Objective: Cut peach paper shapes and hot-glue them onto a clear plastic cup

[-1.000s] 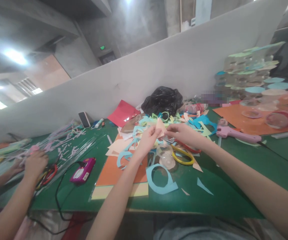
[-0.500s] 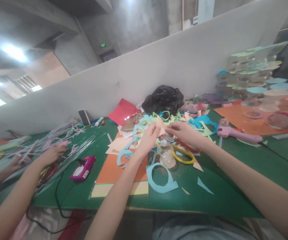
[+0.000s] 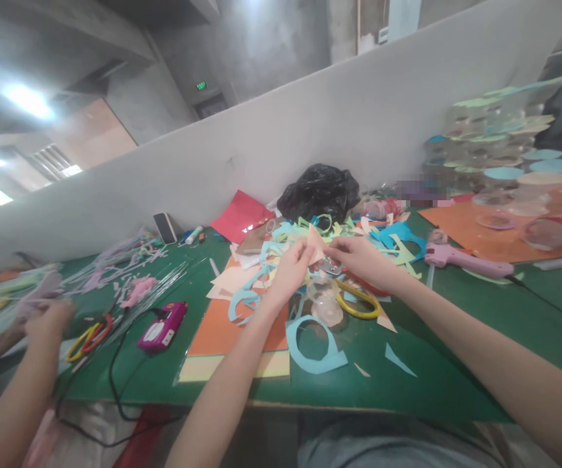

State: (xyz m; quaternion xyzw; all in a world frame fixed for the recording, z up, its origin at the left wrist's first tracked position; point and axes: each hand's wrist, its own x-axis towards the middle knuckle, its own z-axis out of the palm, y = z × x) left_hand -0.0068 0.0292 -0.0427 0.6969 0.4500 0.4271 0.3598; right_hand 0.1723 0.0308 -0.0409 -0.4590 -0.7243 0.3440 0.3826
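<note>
The left hand [image 3: 291, 266] has its fingers clamped on the peach paper [image 3: 316, 243], a thin, pointed piece, above the curled paper scraps [image 3: 400, 237]. The right hand [image 3: 356, 259] meets its right edge with the fingertips; whether these pinch, I cannot tell. A smooth yellow handle loop [image 3: 361, 315] (its other end is hidden) lies below, near a flat blue ring [image 3: 316, 367].

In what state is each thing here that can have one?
Peach paper, held in left hand
Scissors near right hand, unclear whether open
Blue offcut, round hole cut out
Magenta box, cable plugged in
Smartphone, propped up, screen dark
Black plastic bag, crumpled
Pink glue gun, lying down
</note>
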